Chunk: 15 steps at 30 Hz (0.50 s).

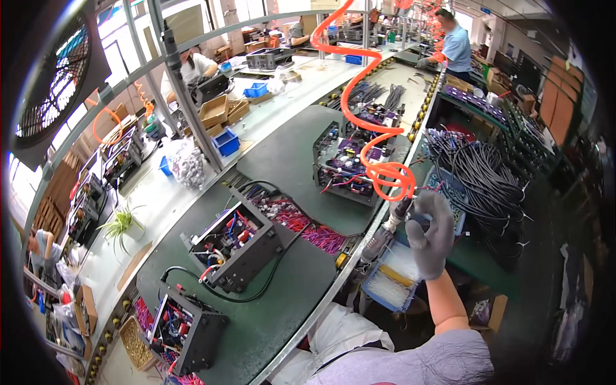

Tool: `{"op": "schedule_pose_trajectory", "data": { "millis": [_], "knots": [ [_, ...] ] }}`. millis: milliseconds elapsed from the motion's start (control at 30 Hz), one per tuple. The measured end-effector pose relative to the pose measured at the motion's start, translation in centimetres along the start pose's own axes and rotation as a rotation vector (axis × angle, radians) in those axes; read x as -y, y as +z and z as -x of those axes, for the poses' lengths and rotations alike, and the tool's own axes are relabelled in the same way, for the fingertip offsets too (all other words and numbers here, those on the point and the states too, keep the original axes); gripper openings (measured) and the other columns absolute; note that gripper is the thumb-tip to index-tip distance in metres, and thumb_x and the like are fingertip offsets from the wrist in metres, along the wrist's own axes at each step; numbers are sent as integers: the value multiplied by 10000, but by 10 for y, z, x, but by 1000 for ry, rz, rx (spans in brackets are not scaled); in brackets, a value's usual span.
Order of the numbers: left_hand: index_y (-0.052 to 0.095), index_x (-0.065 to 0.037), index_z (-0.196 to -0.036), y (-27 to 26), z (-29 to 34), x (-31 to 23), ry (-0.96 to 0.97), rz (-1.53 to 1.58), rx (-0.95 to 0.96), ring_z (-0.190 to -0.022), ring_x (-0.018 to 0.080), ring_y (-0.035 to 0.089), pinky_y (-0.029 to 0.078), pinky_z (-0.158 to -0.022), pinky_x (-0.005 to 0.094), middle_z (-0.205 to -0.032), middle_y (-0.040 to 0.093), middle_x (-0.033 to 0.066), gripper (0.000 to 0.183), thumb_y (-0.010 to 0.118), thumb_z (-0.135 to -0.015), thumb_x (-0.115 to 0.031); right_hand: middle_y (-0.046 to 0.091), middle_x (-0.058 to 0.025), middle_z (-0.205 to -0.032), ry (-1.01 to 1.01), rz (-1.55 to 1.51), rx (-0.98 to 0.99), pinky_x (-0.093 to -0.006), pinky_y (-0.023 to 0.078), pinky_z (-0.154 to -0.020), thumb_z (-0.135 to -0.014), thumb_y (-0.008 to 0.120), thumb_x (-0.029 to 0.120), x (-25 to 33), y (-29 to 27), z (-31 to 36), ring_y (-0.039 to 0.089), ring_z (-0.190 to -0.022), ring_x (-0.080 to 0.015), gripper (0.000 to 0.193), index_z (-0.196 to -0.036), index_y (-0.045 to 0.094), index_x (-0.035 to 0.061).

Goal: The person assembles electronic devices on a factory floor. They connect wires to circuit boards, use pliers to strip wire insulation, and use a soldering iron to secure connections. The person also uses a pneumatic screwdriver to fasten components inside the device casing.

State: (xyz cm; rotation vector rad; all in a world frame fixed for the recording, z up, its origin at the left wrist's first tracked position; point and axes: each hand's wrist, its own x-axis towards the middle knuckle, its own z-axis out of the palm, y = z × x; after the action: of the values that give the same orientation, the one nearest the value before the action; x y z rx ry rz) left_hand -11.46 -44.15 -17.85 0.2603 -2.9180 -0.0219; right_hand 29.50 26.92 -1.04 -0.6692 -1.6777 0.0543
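My right hand [431,231], in a grey glove, is raised beside the conveyor's metal rail. Its fingers are curved and apart from the thumb, with nothing visible between them. Just left of it is an air screwdriver [380,244], slanting along the rail, its upper end close to my fingertips; I cannot tell if they touch. An orange coiled air hose [350,106] runs down to the tool's upper end. My left hand is not in view. On the green boards lie open black-cased electrical units, one in the middle [247,250] and one nearer [192,333].
Another unit with purple circuit boards [353,160] stands farther along the line. Below my hand is a blue bin [388,282] of small pale parts. Black cables [475,170] are heaped at right. Red-pink wires [308,234] fill a gap between boards. A co-worker [454,48] stands far right.
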Motion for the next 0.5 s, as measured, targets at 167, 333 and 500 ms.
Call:
{"op": "schedule_pose_trajectory", "data": {
  "millis": [167, 333, 500],
  "knots": [
    [654, -29, -1029, -28, -10, -90, 127, 225, 11, -846, 293, 630, 487, -704, 392, -970, 671, 176, 237, 572, -873, -188, 637, -107, -1159, 877, -708, 601, -352, 477, -952, -813, 813, 201, -69, -4, 50, 632, -1000, -212, 646, -1328, 476, 2],
    [642, -36, -1038, -39, -14, -146, 191, 401, 85, -816, 262, 611, 473, -670, 359, -962, 659, 163, 217, 572, -891, -179, 678, -56, -937, 1084, -874, 734, -325, 530, -786, -809, 791, 112, -90, 39, 86, 646, -874, -166, 393, -1140, 598, 25],
    [630, -43, -1047, -42, -15, -165, 168, 570, 162, -786, 231, 593, 458, -635, 325, -954, 646, 150, 196, 572, -908, -170, 672, -28, -905, 936, -857, 671, -288, 520, -726, -791, 805, 120, -79, 71, 106, 619, -818, -107, 314, -1048, 643, 39]
  ]
}}
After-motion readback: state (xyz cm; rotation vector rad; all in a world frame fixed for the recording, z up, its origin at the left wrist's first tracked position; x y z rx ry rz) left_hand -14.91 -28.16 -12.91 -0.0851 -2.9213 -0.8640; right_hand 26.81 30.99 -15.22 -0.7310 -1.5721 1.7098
